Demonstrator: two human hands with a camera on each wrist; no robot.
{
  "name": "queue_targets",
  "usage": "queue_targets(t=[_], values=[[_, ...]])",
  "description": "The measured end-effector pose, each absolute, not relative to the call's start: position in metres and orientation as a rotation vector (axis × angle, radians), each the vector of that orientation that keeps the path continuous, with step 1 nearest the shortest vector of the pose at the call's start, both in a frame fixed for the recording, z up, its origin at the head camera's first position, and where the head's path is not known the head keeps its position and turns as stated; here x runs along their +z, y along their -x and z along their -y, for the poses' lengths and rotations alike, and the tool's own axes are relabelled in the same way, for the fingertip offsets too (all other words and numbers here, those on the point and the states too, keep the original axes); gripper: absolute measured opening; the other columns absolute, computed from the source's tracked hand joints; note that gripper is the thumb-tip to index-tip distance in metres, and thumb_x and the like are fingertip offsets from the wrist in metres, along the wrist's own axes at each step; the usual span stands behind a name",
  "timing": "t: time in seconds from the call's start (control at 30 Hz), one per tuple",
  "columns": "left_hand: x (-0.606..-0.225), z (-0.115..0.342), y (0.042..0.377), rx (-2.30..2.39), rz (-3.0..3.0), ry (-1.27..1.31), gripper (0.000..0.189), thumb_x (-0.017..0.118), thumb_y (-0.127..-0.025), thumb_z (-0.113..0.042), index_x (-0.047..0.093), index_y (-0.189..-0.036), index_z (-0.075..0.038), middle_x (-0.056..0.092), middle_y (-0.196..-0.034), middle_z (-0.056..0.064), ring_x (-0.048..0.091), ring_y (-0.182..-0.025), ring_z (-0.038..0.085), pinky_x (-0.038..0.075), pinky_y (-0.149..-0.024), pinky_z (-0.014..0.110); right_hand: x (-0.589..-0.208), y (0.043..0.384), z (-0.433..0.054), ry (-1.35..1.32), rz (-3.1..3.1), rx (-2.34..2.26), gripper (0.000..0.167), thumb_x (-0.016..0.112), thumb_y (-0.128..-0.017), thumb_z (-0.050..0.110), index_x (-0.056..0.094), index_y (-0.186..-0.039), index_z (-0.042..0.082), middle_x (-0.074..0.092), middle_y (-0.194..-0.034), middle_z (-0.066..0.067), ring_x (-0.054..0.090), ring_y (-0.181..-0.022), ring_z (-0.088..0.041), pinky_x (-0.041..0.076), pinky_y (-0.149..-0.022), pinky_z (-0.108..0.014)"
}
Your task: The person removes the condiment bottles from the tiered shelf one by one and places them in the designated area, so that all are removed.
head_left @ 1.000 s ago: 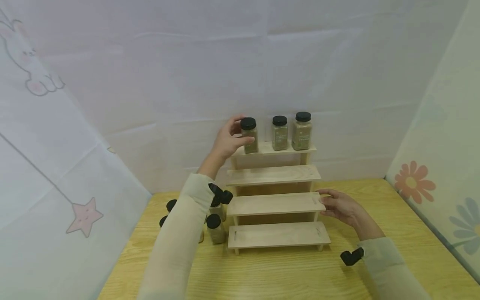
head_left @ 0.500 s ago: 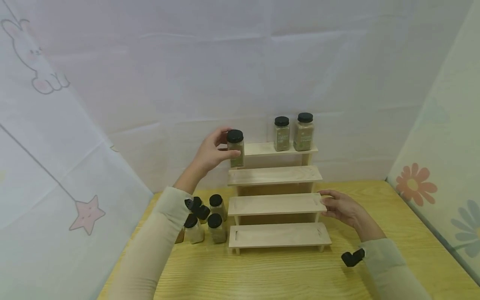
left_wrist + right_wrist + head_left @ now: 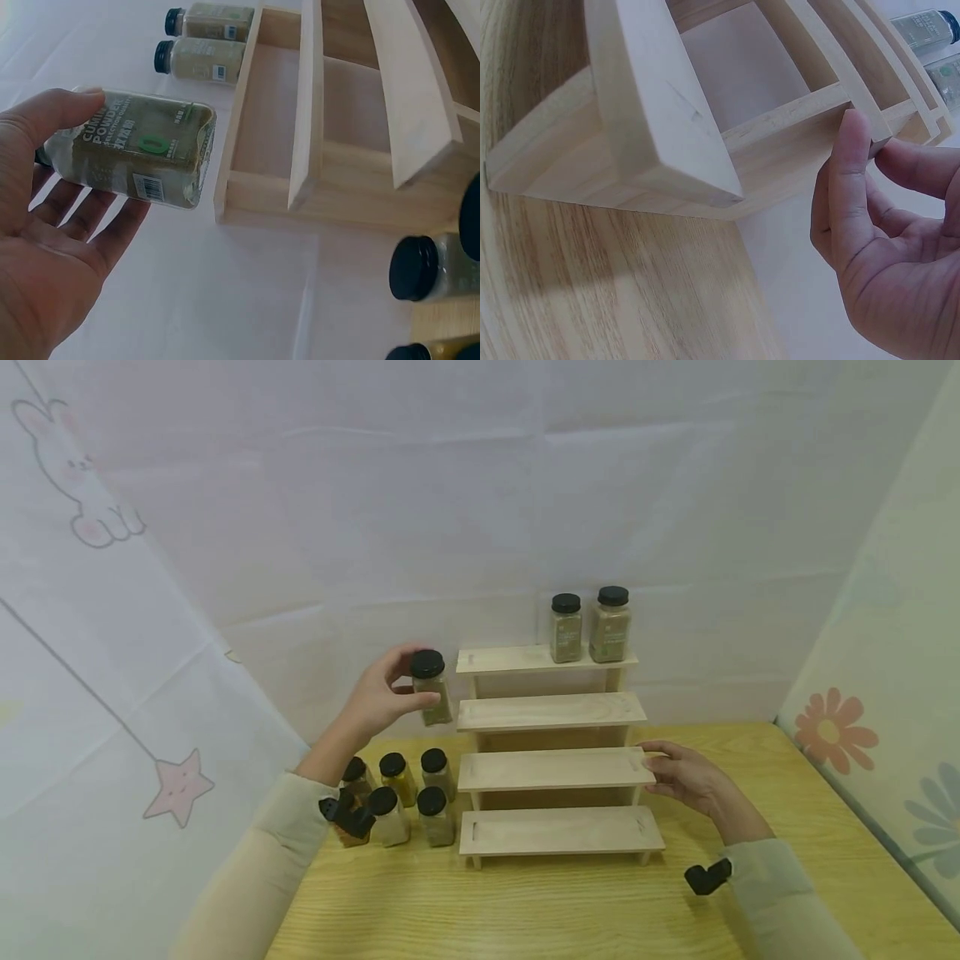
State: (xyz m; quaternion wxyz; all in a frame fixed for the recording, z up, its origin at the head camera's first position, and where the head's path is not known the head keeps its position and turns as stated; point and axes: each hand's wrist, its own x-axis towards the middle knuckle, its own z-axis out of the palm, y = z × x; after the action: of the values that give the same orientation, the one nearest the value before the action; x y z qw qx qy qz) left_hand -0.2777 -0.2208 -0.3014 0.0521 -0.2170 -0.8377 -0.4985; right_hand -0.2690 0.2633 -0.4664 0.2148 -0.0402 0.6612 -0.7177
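My left hand [image 3: 381,697] holds a spice jar [image 3: 432,693] with a black lid, in the air just left of the stepped wooden rack [image 3: 551,712]. In the left wrist view the jar's label reads "cumin powder", and the thumb and fingers grip it near the lid. The jar is apart from the rack. At the rack's right side, my right hand [image 3: 686,777] pinches the end of the second tier from the bottom; the right wrist view shows thumb and fingertips on that board's corner [image 3: 880,142]. Two similar jars, a narrower one [image 3: 566,631] and a wider one [image 3: 610,627], stand on the top tier's right half.
Several black-lidded spice jars [image 3: 435,821] stand in two rows on the wooden table [image 3: 480,910], left of the rack; my left wrist partly covers some. A pale cloth backdrop [image 3: 360,510] hangs behind, with cloth sides left and right.
My left hand has carried the cumin jar from the top tier's left end leftward and down, off the rack. The right hand keeps its hold. More of the table jars now show.
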Motion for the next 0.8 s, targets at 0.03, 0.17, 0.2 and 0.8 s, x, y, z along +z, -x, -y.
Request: queue_targets(t=[0.03,0.17,0.2,0.8], values=[[-0.303,0.225,0.275,-1.515,2.547,0.660,0.071,0.085,-0.085,-0.023,0.049,-0.146,-0.019,0.060,-0.131,0.005,0.057,-0.120,0.022,0.048,-0.104,0.048,-0.466,0.269,-0.263,0.116,-1.835,-1.989,0.069,0.056,-0.105,0.014,0.016,-0.158,-0.004,0.062,-0.109,-0.002,0.066,-0.091,-0.013,0.059,-0.084,-0.031],[-0.310,0.239,0.267,-1.548,2.540,0.670,0.068,0.084,-0.085,-0.019,0.049,-0.144,-0.018,0.059,-0.131,0.006,0.056,-0.121,0.021,0.049,-0.101,0.044,-0.465,0.268,-0.263,0.112,-1.842,-1.987,0.069,0.057,-0.105,0.014,0.017,-0.158,-0.004,0.062,-0.108,-0.002,0.066,-0.090,-0.013,0.059,-0.085,-0.032],[-0.312,0.242,0.265,-1.558,2.540,0.673,0.068,0.084,-0.086,-0.018,0.049,-0.144,-0.017,0.059,-0.133,0.005,0.056,-0.121,0.021,0.049,-0.101,0.042,-0.465,0.268,-0.263,0.111,-1.841,-1.989,0.069,0.057,-0.105,0.014,0.017,-0.158,-0.004,0.062,-0.108,-0.002,0.066,-0.090,-0.013,0.059,-0.084,-0.032],[-0.359,0.270,0.238,-1.710,2.543,0.737,0.068,0.083,-0.084,-0.007,0.048,-0.142,-0.010,0.055,-0.136,0.009,0.058,-0.120,0.018,0.053,-0.094,0.032,-0.467,0.269,-0.261,0.098,-1.841,-1.997,0.066,0.054,-0.105,0.011,0.016,-0.158,-0.004,0.062,-0.109,-0.002,0.066,-0.092,-0.013,0.059,-0.081,-0.029]])
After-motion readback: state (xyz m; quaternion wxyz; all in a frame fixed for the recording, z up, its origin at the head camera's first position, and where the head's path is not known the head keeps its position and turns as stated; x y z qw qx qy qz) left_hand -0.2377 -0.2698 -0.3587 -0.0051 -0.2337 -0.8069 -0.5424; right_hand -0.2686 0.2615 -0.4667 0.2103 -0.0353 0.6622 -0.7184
